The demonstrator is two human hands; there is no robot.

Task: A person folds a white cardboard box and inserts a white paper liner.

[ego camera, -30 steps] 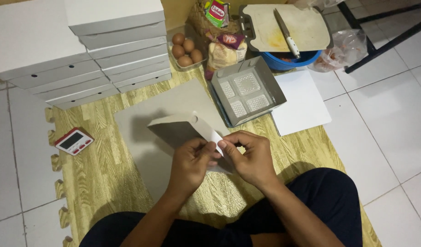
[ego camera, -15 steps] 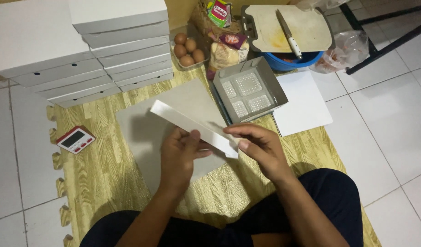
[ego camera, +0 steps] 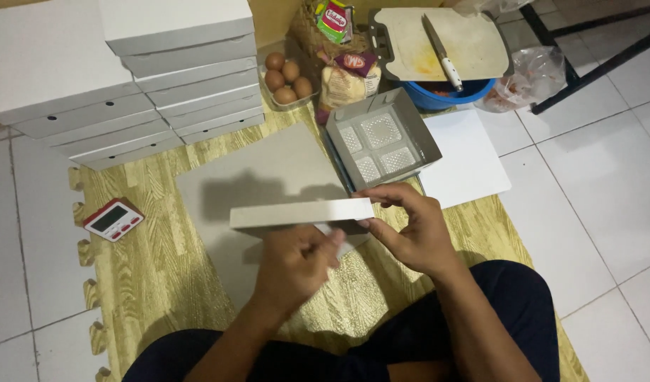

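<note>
Cardboard, thin and pale grey, is what I have up in front of me: a partly folded box blank (ego camera: 301, 212) held level above the wood-patterned foam mat (ego camera: 162, 283), over a larger flat grey sheet (ego camera: 261, 173) lying there. My right hand (ego camera: 413, 237) has it by its right end, thumb on top, fingers (ego camera: 381, 230) curled underneath, closed firmly on the edge. My left hand (ego camera: 293, 265) sits just below the middle, fingers bunched against a white flap; whether they pinch it or only press, I can't tell from here. I judge this stuff light, stiff along its creases, yet quick to buckle or dent if squeezed mid-panel, so the folded edges and corners look like the places to hold. Its surface looks smooth, maybe a little slippery. Near me an open grey box with a clear moulded tray (ego camera: 381, 141) rests on the mat, finished white boxes (ego camera: 176, 64) stacked at far left, a small red-and-white timer (ego camera: 113, 219) beside them.
</note>
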